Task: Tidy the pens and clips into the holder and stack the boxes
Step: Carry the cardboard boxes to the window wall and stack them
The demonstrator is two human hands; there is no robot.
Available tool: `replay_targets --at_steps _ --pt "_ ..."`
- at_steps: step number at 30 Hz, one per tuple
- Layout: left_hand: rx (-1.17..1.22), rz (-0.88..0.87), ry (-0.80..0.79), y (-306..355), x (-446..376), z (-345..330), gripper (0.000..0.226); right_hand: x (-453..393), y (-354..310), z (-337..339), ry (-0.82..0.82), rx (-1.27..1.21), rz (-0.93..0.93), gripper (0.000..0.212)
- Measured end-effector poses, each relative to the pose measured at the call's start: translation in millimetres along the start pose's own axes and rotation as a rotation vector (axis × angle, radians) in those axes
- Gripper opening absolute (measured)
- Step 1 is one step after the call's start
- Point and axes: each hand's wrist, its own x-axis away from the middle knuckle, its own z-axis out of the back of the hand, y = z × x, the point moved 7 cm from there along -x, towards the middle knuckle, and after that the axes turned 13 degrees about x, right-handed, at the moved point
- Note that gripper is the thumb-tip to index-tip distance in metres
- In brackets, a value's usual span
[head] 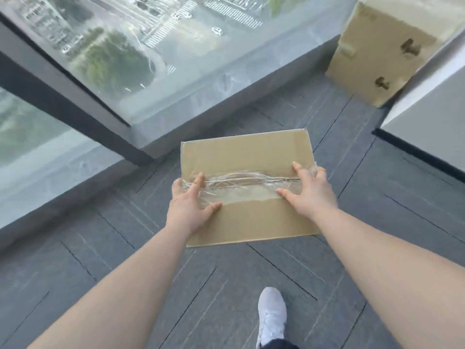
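Observation:
I hold a flat brown cardboard box, sealed along its middle with clear tape, out in front of me above the floor. My left hand grips its left edge with the thumb on top. My right hand grips the right edge the same way. A second, taller cardboard box stands on the floor at the far right corner, by the window. No pens, clips or holder are in view.
Dark grey carpet tiles cover the floor. A floor-to-ceiling window with dark frames runs along the left and back. A white wall or cabinet corner juts in at the right. My white shoe is below.

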Motion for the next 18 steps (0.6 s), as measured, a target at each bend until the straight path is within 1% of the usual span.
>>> replay_targets --at_steps 6,9,11,13,15,18 --pt "-0.036 -0.196 -0.074 160.1 -111.9 -5.4 0.081 -96.2 45.7 100.3 0.076 -0.079 -0.160 0.078" --pt "-0.079 -0.234 -0.145 227.3 -167.4 -15.4 0.081 -141.6 66.0 143.1 0.075 -0.097 -0.259 0.076" --pt "-0.129 -0.315 -0.179 286.4 -201.1 -22.2 0.081 -174.8 80.0 175.3 0.127 -0.121 -0.292 0.075" --pt "-0.129 -0.397 -0.186 349.2 -239.7 -21.0 0.081 -210.3 95.8 217.3 0.193 -0.169 -0.321 0.076" --pt "-0.167 -0.413 -0.183 393.4 -258.0 -16.8 0.082 -229.8 102.7 242.7 0.183 -0.177 -0.358 0.077" --pt "-0.187 -0.467 -0.202 467.9 -283.2 -17.4 0.083 -257.2 122.5 288.0 0.243 -0.215 -0.398 0.076"
